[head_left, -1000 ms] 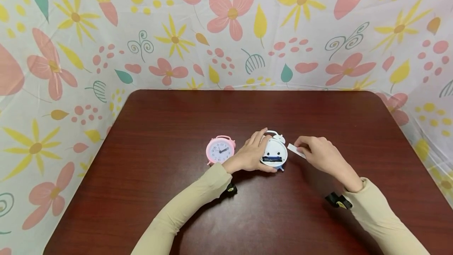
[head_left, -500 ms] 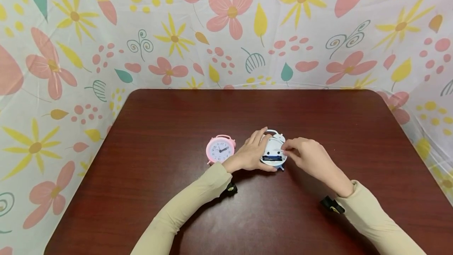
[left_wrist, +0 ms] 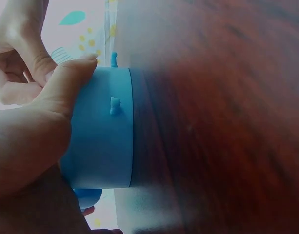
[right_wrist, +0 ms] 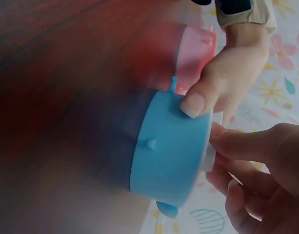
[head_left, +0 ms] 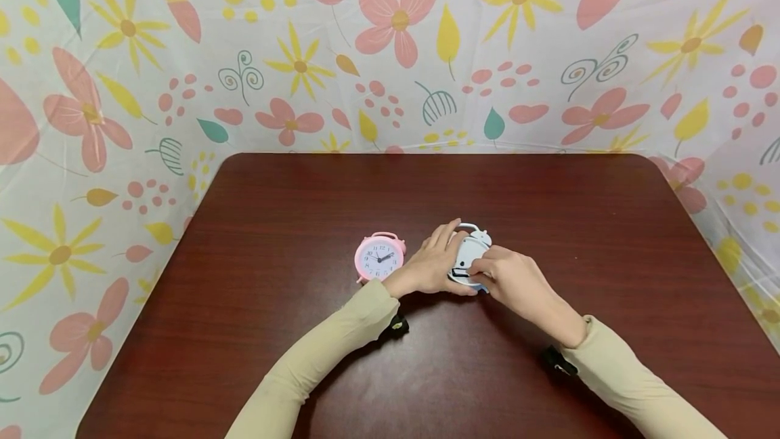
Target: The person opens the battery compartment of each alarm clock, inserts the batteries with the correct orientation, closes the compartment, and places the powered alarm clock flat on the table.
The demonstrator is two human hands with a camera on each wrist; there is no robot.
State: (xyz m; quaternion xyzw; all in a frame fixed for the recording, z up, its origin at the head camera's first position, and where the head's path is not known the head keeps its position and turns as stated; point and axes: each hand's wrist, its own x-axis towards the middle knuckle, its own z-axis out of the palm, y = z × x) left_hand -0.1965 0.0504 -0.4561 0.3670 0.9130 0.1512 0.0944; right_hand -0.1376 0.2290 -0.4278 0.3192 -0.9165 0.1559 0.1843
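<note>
A blue alarm clock (right_wrist: 169,146) with a white back (head_left: 468,249) lies face down on the table. My left hand (head_left: 429,266) grips it from the left, thumb along the blue side near a small foot. With thumb and fingers, my right hand (head_left: 514,276) pinches a small white battery cover (right_wrist: 208,158) right at the back of the clock. Part of the dark battery slot (head_left: 458,273) shows beside the right fingertips; the rest is hidden under the cover and fingers.
Just left of my left hand, a pink alarm clock (head_left: 379,259) lies face up on the brown wooden table (head_left: 305,202). Behind the table hangs a flowered cloth (head_left: 341,53). A black strap device (head_left: 557,361) is at the right wrist.
My right hand has moved left with the white battery cover, from beside the clock to over its battery slot, which is now partly covered. The left hand has kept its grip.
</note>
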